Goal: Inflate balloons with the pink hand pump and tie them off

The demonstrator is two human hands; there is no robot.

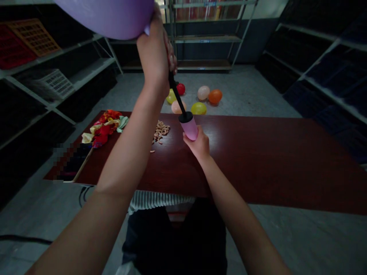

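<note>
A large purple balloon (114, 17), swollen with air, fills the top left and is cut off by the upper edge. My left hand (156, 46) is raised beside its knotless-looking lower end and is closed around the upper part of a hand balloon pump (189, 128). How the balloon's neck sits on the pump is hidden behind that hand. The pump slants down to the right, with its black rod drawn out of a pink-purple cylinder with a black cap. Wrapped around the bottom of this cylinder is my right hand (200, 144), just above the table.
On the dark red table (272, 160) lie a heap of colourful cloth-like or balloon pieces (104, 128), a pile of small beige curved pieces (162, 129) and a dark open box (76, 162). Several inflated balloons (215, 97) rest on the floor beyond. Shelves (206, 39) line the room.
</note>
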